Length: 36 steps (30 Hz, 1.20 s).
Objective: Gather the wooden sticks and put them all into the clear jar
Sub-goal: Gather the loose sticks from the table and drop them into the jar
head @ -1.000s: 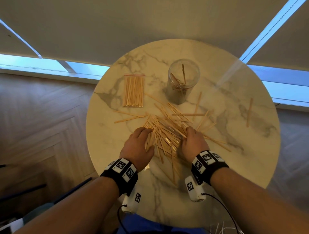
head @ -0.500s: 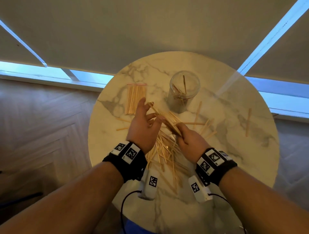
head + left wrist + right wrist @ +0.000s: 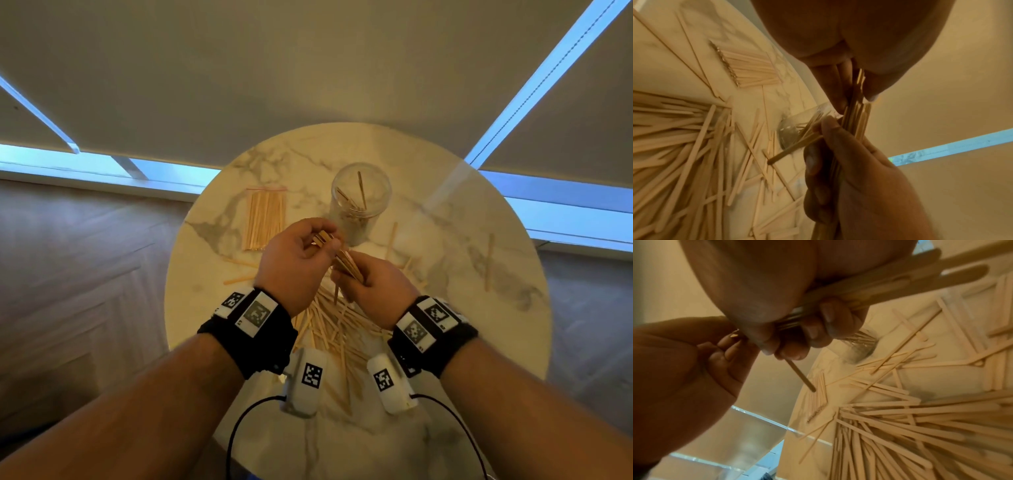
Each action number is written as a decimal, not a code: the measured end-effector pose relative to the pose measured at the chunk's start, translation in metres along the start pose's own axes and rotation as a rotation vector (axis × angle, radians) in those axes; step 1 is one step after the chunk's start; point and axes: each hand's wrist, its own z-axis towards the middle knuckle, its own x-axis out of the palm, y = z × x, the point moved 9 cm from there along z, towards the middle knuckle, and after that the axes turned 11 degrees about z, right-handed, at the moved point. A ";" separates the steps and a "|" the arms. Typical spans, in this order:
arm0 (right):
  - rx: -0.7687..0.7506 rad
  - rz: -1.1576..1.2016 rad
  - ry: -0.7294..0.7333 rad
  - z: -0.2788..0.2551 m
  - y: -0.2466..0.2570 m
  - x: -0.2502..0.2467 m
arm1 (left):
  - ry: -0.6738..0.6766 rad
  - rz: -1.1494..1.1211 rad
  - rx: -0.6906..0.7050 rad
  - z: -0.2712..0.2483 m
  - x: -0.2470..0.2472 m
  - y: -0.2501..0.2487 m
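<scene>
Both hands hold one bundle of wooden sticks (image 3: 342, 258) above the round marble table (image 3: 513, 342). My left hand (image 3: 301, 253) pinches the bundle's far end (image 3: 856, 91) between thumb and fingers. My right hand (image 3: 370, 284) grips the near part (image 3: 859, 293) in a curled fist, and one stick (image 3: 800, 374) hangs loose below it. The clear jar (image 3: 359, 202) stands just beyond the hands with a few sticks inside. A heap of loose sticks (image 3: 339, 329) lies under the wrists.
A packed bag of sticks (image 3: 264, 219) lies left of the jar. Single sticks (image 3: 489, 262) are scattered on the right half of the table. The table edge is near my body, with wooden floor on both sides and window blinds behind.
The hands left the heap on the table and lifted a bundle of sticks. Now the left hand's fingers have closed on its far end and the hands have drawn closer together.
</scene>
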 end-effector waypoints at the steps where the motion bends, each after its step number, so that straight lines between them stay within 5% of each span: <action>1: 0.004 0.018 -0.015 0.002 0.000 -0.002 | 0.012 -0.054 -0.006 0.001 0.001 -0.001; 4: 0.019 0.178 -0.085 0.007 0.001 -0.013 | 0.035 -0.233 -0.054 0.002 0.002 0.003; 7: 0.064 0.423 -0.204 0.011 0.008 -0.035 | 0.096 -0.420 -0.267 -0.005 0.016 0.020; 11: -0.060 0.837 -0.255 0.022 0.051 -0.066 | 0.406 -0.656 -0.590 -0.027 0.062 0.033; 13: -0.147 1.072 -0.224 0.028 0.073 -0.077 | 0.518 -0.772 -0.635 -0.032 0.075 0.021; 16: -0.290 1.224 -0.158 0.033 0.096 -0.086 | 0.505 -0.935 -0.619 -0.020 0.079 -0.002; 26: -0.489 0.934 0.020 0.031 0.118 -0.089 | 0.338 -1.001 -0.515 0.011 0.080 -0.027; 36: -0.477 0.446 -0.102 0.034 0.113 -0.093 | 0.298 -0.867 -0.517 0.026 0.082 -0.010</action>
